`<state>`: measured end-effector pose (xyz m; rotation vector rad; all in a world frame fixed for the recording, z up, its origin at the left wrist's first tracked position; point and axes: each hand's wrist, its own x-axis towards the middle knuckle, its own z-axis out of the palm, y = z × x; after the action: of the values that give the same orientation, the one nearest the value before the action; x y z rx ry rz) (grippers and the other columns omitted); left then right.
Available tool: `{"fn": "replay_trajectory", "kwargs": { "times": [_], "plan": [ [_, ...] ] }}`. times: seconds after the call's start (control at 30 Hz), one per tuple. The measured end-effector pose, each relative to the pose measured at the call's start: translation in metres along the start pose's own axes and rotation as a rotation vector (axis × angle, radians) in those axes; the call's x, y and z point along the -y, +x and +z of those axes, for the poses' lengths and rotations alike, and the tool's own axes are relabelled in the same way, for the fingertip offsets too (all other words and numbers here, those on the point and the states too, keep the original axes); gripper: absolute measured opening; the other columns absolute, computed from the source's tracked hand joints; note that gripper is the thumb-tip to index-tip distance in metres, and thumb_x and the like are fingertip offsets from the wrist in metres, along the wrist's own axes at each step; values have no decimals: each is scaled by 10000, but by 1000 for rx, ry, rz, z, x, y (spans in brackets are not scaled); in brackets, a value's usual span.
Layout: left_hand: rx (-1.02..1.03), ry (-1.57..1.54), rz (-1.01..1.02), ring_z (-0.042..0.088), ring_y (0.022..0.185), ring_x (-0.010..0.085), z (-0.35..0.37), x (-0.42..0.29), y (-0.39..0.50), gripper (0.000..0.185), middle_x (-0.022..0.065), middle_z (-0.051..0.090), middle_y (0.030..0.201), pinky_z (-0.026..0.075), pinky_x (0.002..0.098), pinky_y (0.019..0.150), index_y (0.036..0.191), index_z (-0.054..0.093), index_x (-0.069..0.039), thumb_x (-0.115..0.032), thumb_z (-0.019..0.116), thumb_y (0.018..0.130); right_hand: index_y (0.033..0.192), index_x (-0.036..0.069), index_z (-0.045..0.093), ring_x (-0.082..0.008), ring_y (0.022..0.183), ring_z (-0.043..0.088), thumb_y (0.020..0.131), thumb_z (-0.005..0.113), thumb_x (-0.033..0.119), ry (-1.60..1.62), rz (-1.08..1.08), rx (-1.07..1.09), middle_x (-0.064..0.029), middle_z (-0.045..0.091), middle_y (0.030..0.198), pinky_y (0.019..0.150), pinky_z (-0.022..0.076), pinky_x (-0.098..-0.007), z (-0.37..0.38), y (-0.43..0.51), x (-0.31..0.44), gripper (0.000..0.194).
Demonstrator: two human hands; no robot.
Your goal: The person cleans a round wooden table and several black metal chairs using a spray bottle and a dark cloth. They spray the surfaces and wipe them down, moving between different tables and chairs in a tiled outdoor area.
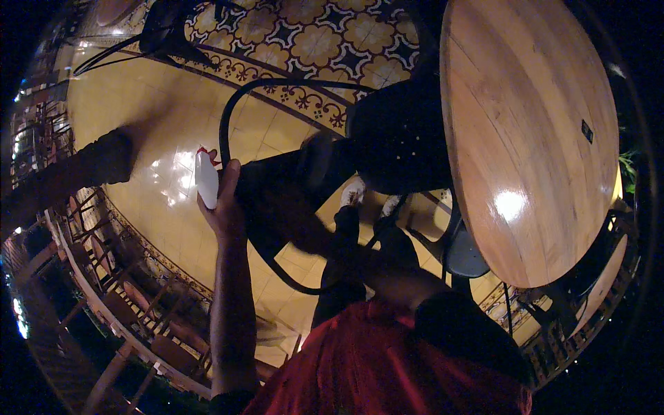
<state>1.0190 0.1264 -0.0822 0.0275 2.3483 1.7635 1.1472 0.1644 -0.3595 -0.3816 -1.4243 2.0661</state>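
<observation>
My left hand [224, 205] is closed around a white bottle-like container [207, 179] with a red part at its top. Right beside that hand is a black chair [290, 179] with a curved tubular frame [224, 122]. Across the middle of the chair reaches my right arm, and my right hand [301, 220] is dark and blurred against the black surface. Whether its fingers hold anything is hidden. A round wooden tabletop [524, 129] with a small dark plate on it stands to the right of the chair.
Yellow tiles [171, 228] and a patterned tile panel [321, 41] cover the floor. Another person's arm [104, 161] extends in from the left. A second black chair [166, 36] stands at the upper left. Wooden chairs [150, 311] line a railing at the lower left.
</observation>
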Motion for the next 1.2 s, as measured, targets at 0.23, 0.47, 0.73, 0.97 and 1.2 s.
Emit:
{"fn": "replay_trajectory", "kwargs": {
  "times": [0.23, 0.47, 0.73, 0.97, 1.2],
  "plan": [
    [9, 76, 49, 515, 944, 114, -5, -2, 4, 556, 20, 573, 1115, 412, 259, 866, 1340, 522, -5, -80, 739, 834, 1352, 52, 479, -309, 1149, 534, 1000, 482, 308, -786, 242, -57, -156, 533, 1304, 1018, 410, -413, -119, 25, 17, 436],
    [16, 76, -16, 528, 935, 113, -6, -6, 1, 555, 39, 590, 1116, 413, 260, 877, 1331, 524, -15, -99, 741, 827, 1326, 57, 497, -295, 1130, 547, 1003, 486, 288, -1247, 260, -126, -150, 549, 1286, 1003, 419, -405, -245, 108, 90, 398],
    [60, 244, 58, 506, 953, 133, -12, 5, 10, 581, 51, 542, 1166, 400, 278, 875, 1339, 496, -4, -117, 728, 818, 1296, 62, 519, -280, 1109, 562, 1007, 491, 266, -1280, 159, 144, -142, 567, 1266, 985, 428, -397, -205, 79, 42, 355],
    [98, 294, 17, 496, 927, 132, -17, 2, 12, 593, 67, 537, 1103, 403, 287, 842, 1341, 481, 11, -152, 718, 823, 1270, 67, 537, -267, 1090, 576, 1011, 495, 246, -1340, 457, -217, -136, 582, 1248, 969, 437, -390, -274, 55, 104, 318],
    [61, 64, -19, 541, 884, 106, -11, -1, 8, 562, 37, 596, 1031, 432, 249, 804, 1339, 511, 3, -63, 733, 826, 1243, 72, 556, -254, 1071, 589, 1014, 499, 226, -1257, 311, 96, -129, 598, 1230, 954, 445, -383, -192, -24, 95, 282]
  ]
}}
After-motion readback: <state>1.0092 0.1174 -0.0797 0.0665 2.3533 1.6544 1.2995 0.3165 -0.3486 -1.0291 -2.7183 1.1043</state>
